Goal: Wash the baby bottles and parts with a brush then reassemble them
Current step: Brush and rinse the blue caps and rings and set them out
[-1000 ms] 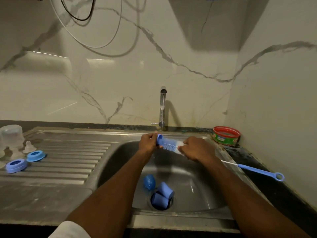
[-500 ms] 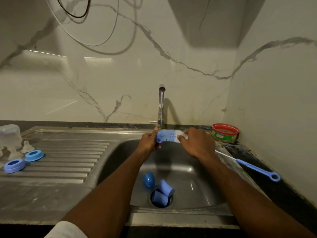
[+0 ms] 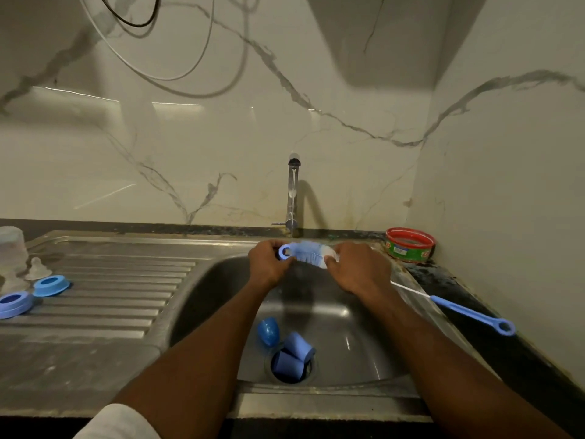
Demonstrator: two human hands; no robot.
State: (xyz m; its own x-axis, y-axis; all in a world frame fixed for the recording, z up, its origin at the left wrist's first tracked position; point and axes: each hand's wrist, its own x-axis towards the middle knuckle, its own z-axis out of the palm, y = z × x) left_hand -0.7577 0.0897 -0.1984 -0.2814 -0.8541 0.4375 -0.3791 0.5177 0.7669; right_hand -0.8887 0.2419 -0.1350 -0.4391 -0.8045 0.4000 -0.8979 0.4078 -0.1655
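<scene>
While tap (image 3: pixel 292 198) runs, left hand (image 3: pixel 268 264), right hand (image 3: pixel 357 267) grip brush (image 3: pixel 308 252); tub (image 3: pixel 410 248) label unreadable.

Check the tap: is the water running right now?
On. A thin stream falls from the spout of the tall chrome tap onto the blue-and-white bristle brush held between both hands over the steel sink.

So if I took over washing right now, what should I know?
Left hand grips the loop end of the brush; right hand holds its other end under the tap's thin stream.
Two blue caps and a blue piece lie by the drain in the sink, seemingly unwashed.
Two blue rings, a teat and a clear bottle sit on the drainboard.
Left: wash the caps and piece, reassemble.
</scene>
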